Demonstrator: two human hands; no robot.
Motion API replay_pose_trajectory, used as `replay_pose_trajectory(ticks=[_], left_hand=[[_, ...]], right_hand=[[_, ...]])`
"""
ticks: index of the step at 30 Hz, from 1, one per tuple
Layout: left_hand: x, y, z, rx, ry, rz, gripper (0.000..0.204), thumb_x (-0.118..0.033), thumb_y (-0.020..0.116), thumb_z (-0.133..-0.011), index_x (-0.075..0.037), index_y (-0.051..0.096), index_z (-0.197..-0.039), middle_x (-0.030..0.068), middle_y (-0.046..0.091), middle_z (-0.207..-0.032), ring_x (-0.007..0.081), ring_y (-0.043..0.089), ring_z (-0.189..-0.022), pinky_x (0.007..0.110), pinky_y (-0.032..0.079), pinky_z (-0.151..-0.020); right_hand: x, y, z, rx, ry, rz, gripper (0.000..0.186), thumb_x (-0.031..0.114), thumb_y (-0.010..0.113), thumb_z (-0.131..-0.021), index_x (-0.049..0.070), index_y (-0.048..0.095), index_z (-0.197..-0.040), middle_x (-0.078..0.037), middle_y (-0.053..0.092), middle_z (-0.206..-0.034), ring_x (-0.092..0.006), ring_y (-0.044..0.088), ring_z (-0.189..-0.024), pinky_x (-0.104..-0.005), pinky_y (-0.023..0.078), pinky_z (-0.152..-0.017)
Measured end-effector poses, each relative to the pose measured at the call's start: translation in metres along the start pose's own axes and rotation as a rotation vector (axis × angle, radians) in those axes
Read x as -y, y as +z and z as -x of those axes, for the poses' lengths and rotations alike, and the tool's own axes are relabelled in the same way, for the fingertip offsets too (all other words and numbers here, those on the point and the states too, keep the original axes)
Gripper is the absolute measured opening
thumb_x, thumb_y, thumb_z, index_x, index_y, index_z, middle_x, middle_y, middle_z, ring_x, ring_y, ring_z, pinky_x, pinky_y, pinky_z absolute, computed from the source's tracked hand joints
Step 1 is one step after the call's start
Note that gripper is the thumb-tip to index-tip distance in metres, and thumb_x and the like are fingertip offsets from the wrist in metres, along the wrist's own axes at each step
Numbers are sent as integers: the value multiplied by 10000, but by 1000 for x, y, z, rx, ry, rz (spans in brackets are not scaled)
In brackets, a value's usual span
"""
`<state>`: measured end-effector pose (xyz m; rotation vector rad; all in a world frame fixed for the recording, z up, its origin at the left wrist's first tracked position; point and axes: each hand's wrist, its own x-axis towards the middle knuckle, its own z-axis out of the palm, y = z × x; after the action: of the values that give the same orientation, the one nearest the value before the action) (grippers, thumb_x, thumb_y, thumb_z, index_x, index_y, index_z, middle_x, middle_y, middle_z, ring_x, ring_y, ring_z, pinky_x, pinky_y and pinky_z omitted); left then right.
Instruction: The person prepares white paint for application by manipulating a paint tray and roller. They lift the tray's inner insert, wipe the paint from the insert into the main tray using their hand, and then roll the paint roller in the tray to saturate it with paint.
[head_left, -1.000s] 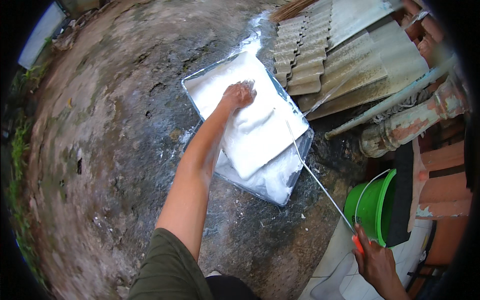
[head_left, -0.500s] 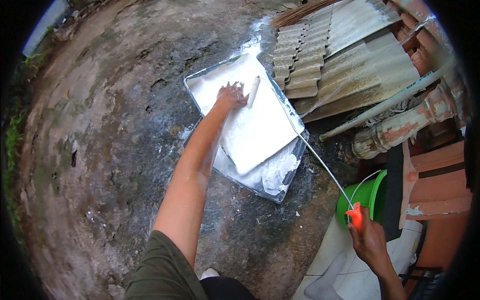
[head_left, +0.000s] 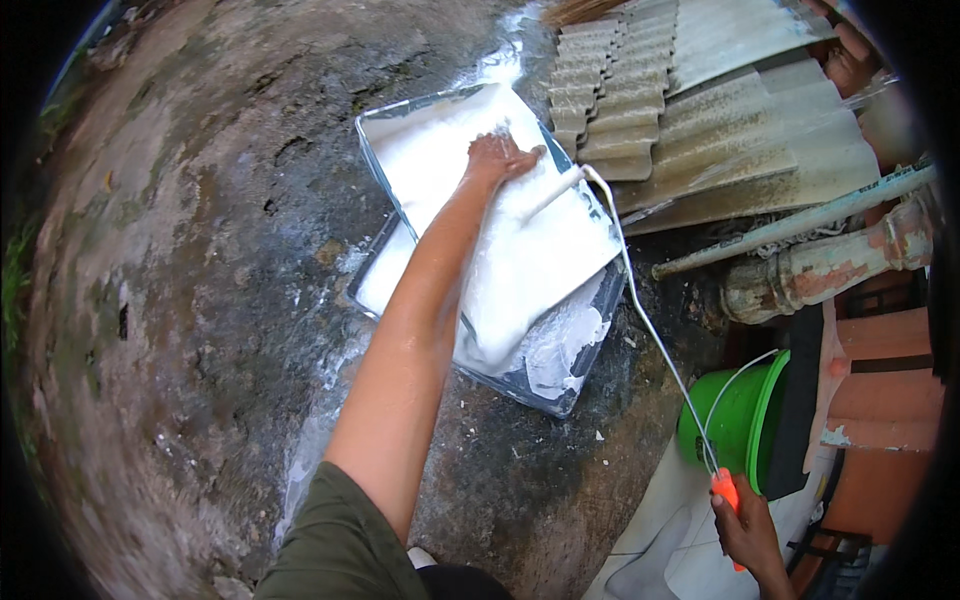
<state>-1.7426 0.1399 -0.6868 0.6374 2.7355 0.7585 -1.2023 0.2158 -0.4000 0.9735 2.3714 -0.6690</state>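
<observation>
My right hand [head_left: 748, 535] is wrapped round the orange handle of a paint roller [head_left: 645, 325] with a long bent metal rod. The roller's white sleeve [head_left: 553, 197] rests on a white-coated, dark-rimmed rectangular panel or tray [head_left: 405, 106]. My left hand [head_left: 500, 155] is on the far part of the same white surface, fingers apart and thumb toward the roller; it holds nothing. Underneath sits a dark tray [head_left: 515, 385] with white paint, or a similar coating, in it. The white glare hides where the panel meets the tray.
A green bucket [head_left: 735, 425] with a wire handle stands at the right, beside pale tiles. Corrugated sheets [head_left: 690, 130] lie stacked at the far right, near a pole [head_left: 800, 218] and a worn baluster [head_left: 830, 262]. Rough stained concrete [head_left: 230, 270] spreads at the left.
My left hand has slid right and away across the white surface. The roller sleeve has moved nearer and right and changed its angle, while my right hand with the handle has come lower.
</observation>
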Motion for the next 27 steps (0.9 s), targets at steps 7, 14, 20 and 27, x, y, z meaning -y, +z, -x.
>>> replay_pose_trajectory(ticks=[7, 14, 20, 27], left_hand=[[-6, -2, 10, 36, 130, 102, 956, -732, 352, -919, -26, 239, -1553, 255, 504, -1434, 413, 481, -1334, 481, 347, -1136], [-67, -9, 68, -9, 393, 303, 575, -531, 518, -958, -45, 692, -1211, 167, 743, -1039, 353, 703, -977, 484, 526, -938], [-105, -19, 70, 795, 267, 1143, 486, -362, 403, -1035, 21, 571, -1281, 177, 678, -1146, 249, 699, -913, 381, 578, -835], [-116, -14, 91, 652, 573, 846, 490, -504, 535, -1004, -60, 673, -1159, 27, 635, -839, 95, 598, -709, 251, 467, -587]], right_hand=[[-20, -14, 17, 317, 338, -446, 322, 324, 531, -1031, 19, 541, -1134, -60, 533, -594, -150, 532, -467, -324, 449, -421], [-32, -5, 36, 153, 296, -524, 315, 344, 526, -1037, 31, 534, -1070, -26, 507, -573, -110, 481, -425, -281, 420, -387], [-42, -17, 62, -15, 254, -229, 344, 369, 566, -1009, 26, 545, -1029, -95, 570, -603, -177, 541, -471, -345, 435, -459], [-48, -8, 68, -48, 190, 44, 390, 405, 591, -976, 18, 558, -1006, -192, 622, -670, -407, 628, -678, -496, 463, -642]])
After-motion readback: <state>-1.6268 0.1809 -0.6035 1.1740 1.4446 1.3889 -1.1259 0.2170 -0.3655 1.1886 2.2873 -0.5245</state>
